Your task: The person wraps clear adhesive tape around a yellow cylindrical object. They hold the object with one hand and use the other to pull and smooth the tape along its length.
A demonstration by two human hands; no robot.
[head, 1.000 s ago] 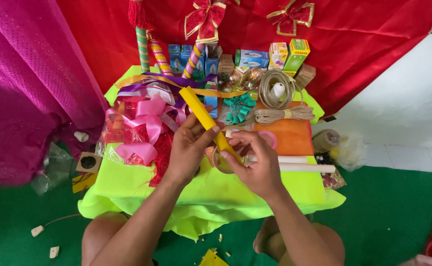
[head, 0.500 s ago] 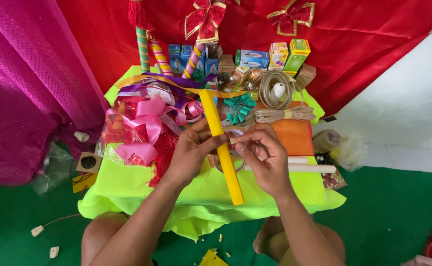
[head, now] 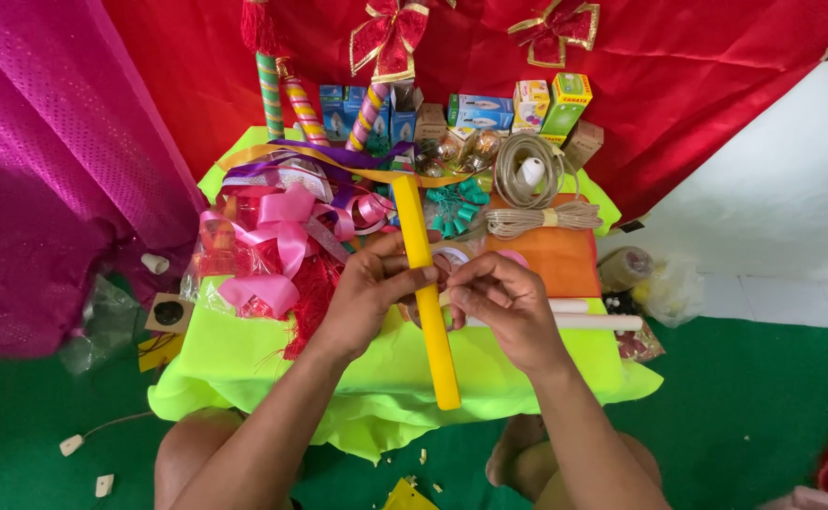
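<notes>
Green table (head: 244, 368); left fingers (head: 414, 276) around yellow stick (head: 428, 302)

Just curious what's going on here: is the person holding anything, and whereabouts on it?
The left hand grips a yellow stick around its upper-middle part. The right hand pinches at the stick's side; what its fingers hold cannot be told.

- Left hand (head: 368, 288): palm turned inward, fingers curled and closed, thumb pressed across the front, wrist bent slightly upward.
- Left forearm: reaching up from the lower left, bare, angled toward the centre.
- Right hand (head: 501, 302): fingertips bunched in a pinch, knuckles up, just beside the left hand.
- Right forearm: rising from the lower right, bare.
- Both knees below, bent.
</notes>
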